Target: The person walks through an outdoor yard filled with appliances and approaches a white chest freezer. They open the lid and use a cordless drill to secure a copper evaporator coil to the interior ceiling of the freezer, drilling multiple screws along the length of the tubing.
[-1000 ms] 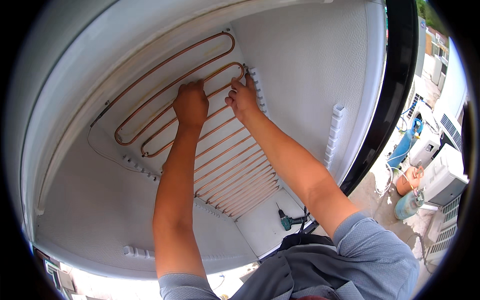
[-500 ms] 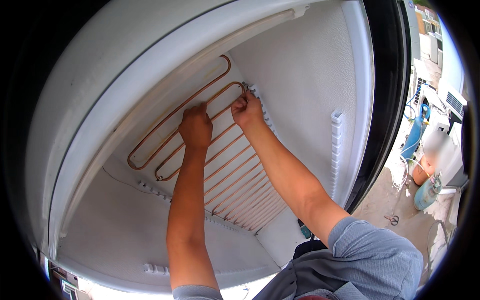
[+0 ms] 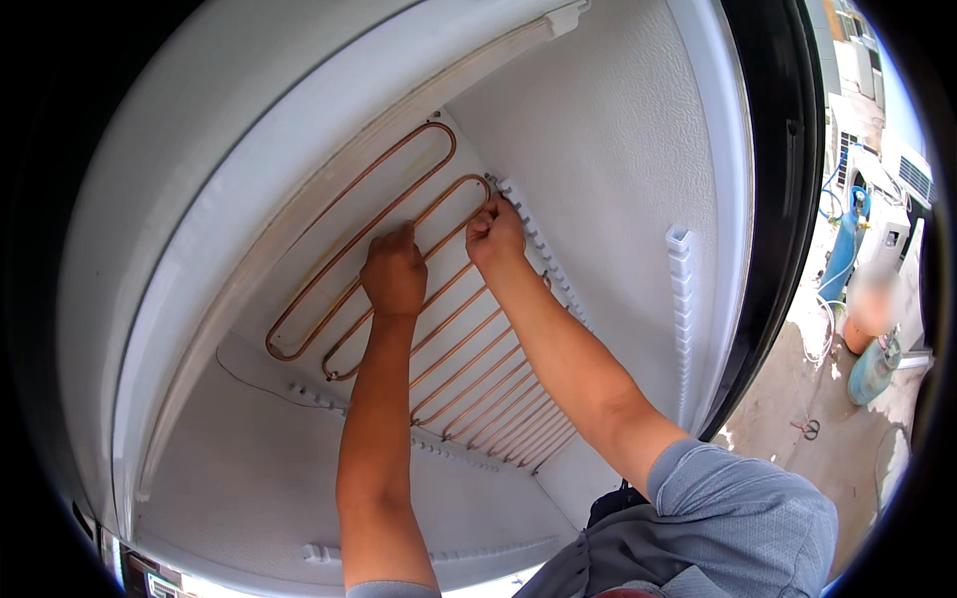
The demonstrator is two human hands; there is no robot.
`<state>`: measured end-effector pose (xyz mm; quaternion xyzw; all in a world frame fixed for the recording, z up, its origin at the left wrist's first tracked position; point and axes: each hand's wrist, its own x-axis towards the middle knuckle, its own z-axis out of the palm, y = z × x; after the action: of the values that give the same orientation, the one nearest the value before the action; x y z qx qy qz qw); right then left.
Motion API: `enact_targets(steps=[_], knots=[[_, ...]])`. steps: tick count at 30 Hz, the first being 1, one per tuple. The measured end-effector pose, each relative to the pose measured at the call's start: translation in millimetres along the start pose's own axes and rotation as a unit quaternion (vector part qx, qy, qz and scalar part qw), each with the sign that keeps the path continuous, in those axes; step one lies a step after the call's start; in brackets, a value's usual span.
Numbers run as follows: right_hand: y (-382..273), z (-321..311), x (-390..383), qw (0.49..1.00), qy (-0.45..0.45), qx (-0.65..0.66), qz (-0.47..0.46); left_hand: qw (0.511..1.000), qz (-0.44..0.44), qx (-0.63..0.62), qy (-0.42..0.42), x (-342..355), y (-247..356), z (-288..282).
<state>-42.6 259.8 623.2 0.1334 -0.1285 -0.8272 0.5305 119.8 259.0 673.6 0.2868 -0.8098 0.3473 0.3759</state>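
A bent copper tube coil (image 3: pixel 454 148) lies along the back wall inside a white cabinet (image 3: pixel 598 130), its long parallel runs looping from side to side. My left hand (image 3: pixel 395 274) is closed in a fist around one of the upper runs, near the middle of the coil. Close to the right-hand bends, my right hand (image 3: pixel 496 234) has its thumb and fingers pinched at a tube, beside a notched white shelf rail (image 3: pixel 538 234). My fingers hide the exact spots they grip. Both arms reach up into the cabinet.
Another ribbed white rail (image 3: pixel 680 299) runs along the right wall. A thin dark wire (image 3: pixel 244 381) hangs at the left wall. Outside, to the right, are a blue gas cylinder (image 3: pixel 843 249), a greenish tank (image 3: pixel 874 372), scissors (image 3: pixel 807 430) on the ground and a person (image 3: pixel 869 309).
The whole view has shifted slightly, with the coil now a little lower in it. Both hands keep nearly the same places on the tubing.
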Motion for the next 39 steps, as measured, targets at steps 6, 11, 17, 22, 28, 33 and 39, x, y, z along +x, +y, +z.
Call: enact_targets(steps=[6,11,17,22,28,33,39], knots=[[-2.6,-42.9,-29.4,0.979,-0.001,-0.201,-0.025,1.000,0.008,0.015,-0.004,4.9,-5.7,1.5],[-41.8,-142.7,-65.1,0.876,0.009,-0.482,0.031,1.000,0.006,0.014,-0.005,-9.5,-18.7,14.2],[-171.2,-244.9,-118.1,0.713,0.077,-0.683,0.137,0.999,0.025,0.029,0.018,-1.2,-28.9,31.9],[-251.9,-302.6,-180.2,0.643,0.169,-0.725,0.181,0.998,0.012,0.062,0.003,-3.7,-49.7,35.1],[-338.4,-367.8,-254.3,0.612,0.303,-0.709,0.176,0.998,-0.007,0.048,0.041,-4.0,-50.0,41.0],[-382.4,-414.6,-304.7,0.568,0.382,-0.705,0.183,0.955,-0.223,-0.190,0.053,-70.3,32.6,4.2],[-412.8,-437.6,-327.1,0.503,0.418,-0.732,0.193,0.584,-0.601,-0.515,-0.180,-225.0,184.2,-11.9]])
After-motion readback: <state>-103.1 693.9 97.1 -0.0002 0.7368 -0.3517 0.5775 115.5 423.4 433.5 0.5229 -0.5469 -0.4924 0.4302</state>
